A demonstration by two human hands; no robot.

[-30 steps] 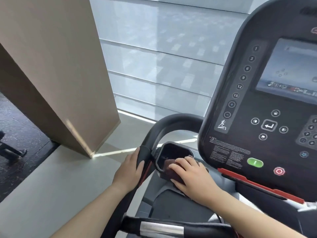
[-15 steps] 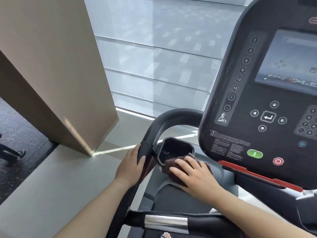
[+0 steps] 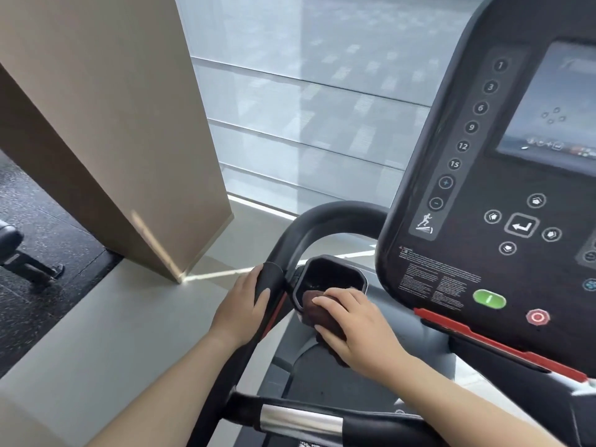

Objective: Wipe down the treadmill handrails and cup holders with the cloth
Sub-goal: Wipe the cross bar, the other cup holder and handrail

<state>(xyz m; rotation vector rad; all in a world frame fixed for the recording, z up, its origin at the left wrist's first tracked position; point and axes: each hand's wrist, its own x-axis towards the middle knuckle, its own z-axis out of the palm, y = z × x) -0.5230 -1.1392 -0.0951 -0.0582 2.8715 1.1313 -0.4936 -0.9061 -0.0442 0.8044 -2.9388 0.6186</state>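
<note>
A black cup holder (image 3: pixel 332 269) sits left of the treadmill console (image 3: pixel 503 240). My right hand (image 3: pixel 354 327) presses a dark brown cloth (image 3: pixel 317 309) against the holder's near rim. Most of the cloth is hidden under my fingers. My left hand (image 3: pixel 240 312) grips the black left handrail (image 3: pixel 309 227), which curves up and over to the console. A crossbar handrail (image 3: pixel 322 421) with a silver sensor band runs across the bottom of the view.
A tan column (image 3: pixel 106 124) stands to the left on a grey ledge (image 3: pixel 106 324). Behind is a window with blinds (image 3: pixel 309 101). Green start and red stop buttons sit low on the console. Another machine's base (image 3: pixel 19 250) rests on the dark floor at far left.
My right hand slid the cloth from inside the holder back onto its near rim and slightly left. My left hand stayed on the handrail. The view shifted a little.
</note>
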